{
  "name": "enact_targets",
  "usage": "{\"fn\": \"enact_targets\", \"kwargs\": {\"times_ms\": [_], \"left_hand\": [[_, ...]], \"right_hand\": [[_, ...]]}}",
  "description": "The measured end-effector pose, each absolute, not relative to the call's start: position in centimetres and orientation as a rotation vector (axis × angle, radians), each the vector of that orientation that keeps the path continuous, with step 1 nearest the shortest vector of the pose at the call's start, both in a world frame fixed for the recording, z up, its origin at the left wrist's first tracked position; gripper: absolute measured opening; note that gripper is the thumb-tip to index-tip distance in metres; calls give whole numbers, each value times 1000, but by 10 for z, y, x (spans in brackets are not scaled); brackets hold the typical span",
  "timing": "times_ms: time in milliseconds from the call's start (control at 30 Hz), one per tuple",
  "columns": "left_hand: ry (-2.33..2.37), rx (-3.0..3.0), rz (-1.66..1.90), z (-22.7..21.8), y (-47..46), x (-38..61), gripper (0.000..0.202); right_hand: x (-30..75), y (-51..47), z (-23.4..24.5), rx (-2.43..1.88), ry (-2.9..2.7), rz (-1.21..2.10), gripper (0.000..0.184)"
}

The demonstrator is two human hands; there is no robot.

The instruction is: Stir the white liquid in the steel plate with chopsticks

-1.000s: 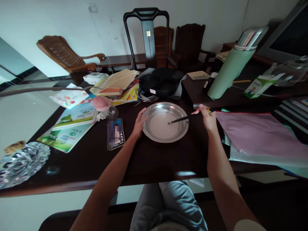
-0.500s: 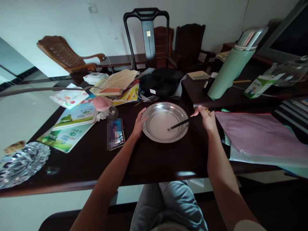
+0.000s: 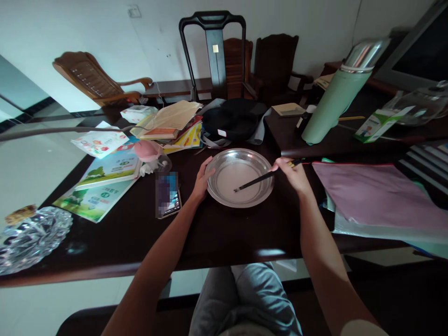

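Observation:
A round steel plate [image 3: 224, 196] lies on the dark wooden table [image 3: 224, 235] straight ahead of me. My left hand [image 3: 202, 181] rests against the plate's left rim, fingers curled on its edge. My right hand [image 3: 293, 173] is at the plate's right rim and holds dark chopsticks [image 3: 257, 180]. Their tips reach down and to the left, touching the plate's floor near its middle. The plate holds a pale thin layer; what it is cannot be made out.
A phone [image 3: 168, 196] lies left of the plate, with picture books [image 3: 105, 179] and a pink toy [image 3: 149, 151] beyond. A black cushion [image 3: 233, 119] sits behind the plate. A green thermos [image 3: 334, 100] and a pink folder [image 3: 378, 196] are on the right. A glass ashtray [image 3: 31, 238] sits far left.
My right hand has shifted left toward the plate, and the chopstick tips have slid down and to the left across the plate's floor. The left hand has stayed on the rim.

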State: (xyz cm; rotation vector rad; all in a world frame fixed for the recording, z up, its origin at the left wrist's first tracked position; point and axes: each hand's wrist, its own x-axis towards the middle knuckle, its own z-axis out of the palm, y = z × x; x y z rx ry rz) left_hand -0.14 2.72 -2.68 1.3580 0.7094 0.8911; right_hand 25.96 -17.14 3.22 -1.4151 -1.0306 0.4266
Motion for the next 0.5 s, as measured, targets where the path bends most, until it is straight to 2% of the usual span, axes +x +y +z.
{"fn": "enact_targets", "kwargs": {"times_ms": [100,267,500], "left_hand": [[717,1356,894,-27,27,-1,69],[710,1365,900,-26,27,-2,69],[706,1373,896,-27,28,-2,68]], "right_hand": [[257,-169,33,-1427,-1090,428,57],[267,-174,31,-1432,-887,243,59],[254,-168,30,-1404,-1085,418,56]]}}
